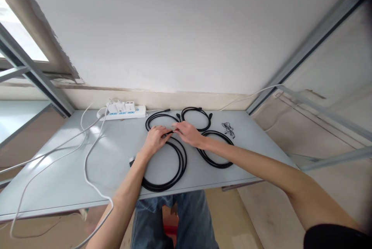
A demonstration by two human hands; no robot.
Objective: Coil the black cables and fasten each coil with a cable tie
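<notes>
One thin black strand (167,133) spans your fingertips at the centre of the frame, just over the upper edge of a round coil of glossy black cable (183,161) at lower centre. You seem to be at a fingertip step on that strand; it calls for a steady pinch from both sides. Your left hand (157,139) is nearly closed, fingers bent onto the strand; your right hand (188,134) pinches its other end, thumb and fingers drawn together. Whether the strand is a tie or part of the cable, you cannot tell here. Three more black cable coils (220,165) lie above and right of centre, with a small tangle of thin black ties (228,128) beyond, all on the pale grey counter (255,152). A white power strip (139,111) sits upper left.
</notes>
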